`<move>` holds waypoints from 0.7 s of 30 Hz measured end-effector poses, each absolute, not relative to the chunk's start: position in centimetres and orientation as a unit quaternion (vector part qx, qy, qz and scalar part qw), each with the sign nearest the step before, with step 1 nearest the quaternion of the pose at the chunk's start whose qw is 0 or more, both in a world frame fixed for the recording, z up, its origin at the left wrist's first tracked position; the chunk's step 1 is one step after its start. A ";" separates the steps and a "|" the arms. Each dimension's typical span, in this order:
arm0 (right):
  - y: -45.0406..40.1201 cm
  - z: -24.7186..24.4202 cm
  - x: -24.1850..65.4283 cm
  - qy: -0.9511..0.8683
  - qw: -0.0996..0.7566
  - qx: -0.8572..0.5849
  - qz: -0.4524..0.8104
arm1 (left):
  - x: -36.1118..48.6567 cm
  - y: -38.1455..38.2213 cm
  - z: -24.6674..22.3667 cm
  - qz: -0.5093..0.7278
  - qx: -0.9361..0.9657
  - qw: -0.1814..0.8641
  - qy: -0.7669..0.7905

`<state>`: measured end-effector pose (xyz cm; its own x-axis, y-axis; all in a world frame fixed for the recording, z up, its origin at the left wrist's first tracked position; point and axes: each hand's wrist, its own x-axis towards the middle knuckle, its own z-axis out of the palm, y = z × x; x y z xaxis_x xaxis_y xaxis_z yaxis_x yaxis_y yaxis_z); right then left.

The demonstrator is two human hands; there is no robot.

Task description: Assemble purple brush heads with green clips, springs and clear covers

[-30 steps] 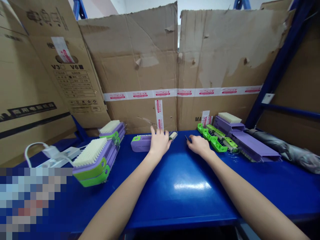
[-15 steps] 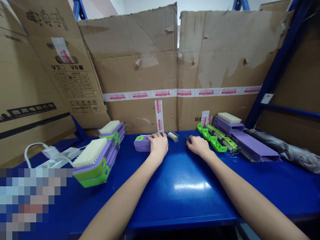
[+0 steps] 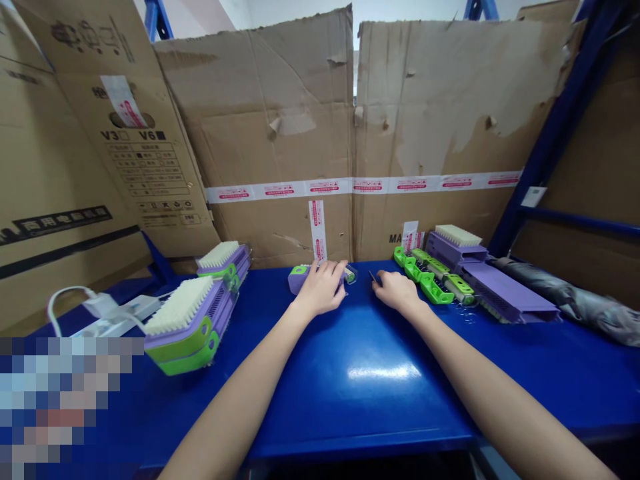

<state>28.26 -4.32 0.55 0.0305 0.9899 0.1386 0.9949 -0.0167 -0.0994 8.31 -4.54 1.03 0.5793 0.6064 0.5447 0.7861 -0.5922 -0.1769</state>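
My left hand (image 3: 323,290) lies over a purple block with a green end (image 3: 296,281), its fingers closed over the far side and covering much of it. Just beyond those fingertips is a small pale cylinder with a green end (image 3: 349,274), partly hidden, with clear plastic about it. To the right, my right hand (image 3: 395,292) rests on the blue table, its fingers closed round a thin dark tool (image 3: 372,275). Only the tool's tip shows, so its kind is unclear.
Purple-and-green brushes with cream bristles (image 3: 183,305) stand at the left beside a white power strip (image 3: 117,313). On the right lie bright green end pieces (image 3: 436,288), purple housings (image 3: 510,291) and a grey wrapped bundle (image 3: 565,300). Cardboard sheets (image 3: 280,147) wall the back.
My left hand and the purple block have shifted right, toward the pale cylinder, which is now more covered. My right hand stays where it was.
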 end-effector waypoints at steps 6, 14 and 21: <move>-4.3 0.5 28.4 -0.698 0.091 -0.710 -0.019 | 6.4 -3.1 1.2 -0.208 -0.809 0.235 -0.497; -4.4 0.6 28.3 -0.697 0.084 -0.712 -0.016 | 3.1 -1.9 1.2 -0.206 -0.698 0.134 -0.673; -4.4 0.5 28.2 -0.697 0.079 -0.713 -0.017 | 2.6 -1.8 1.6 -0.202 -0.689 0.081 -0.691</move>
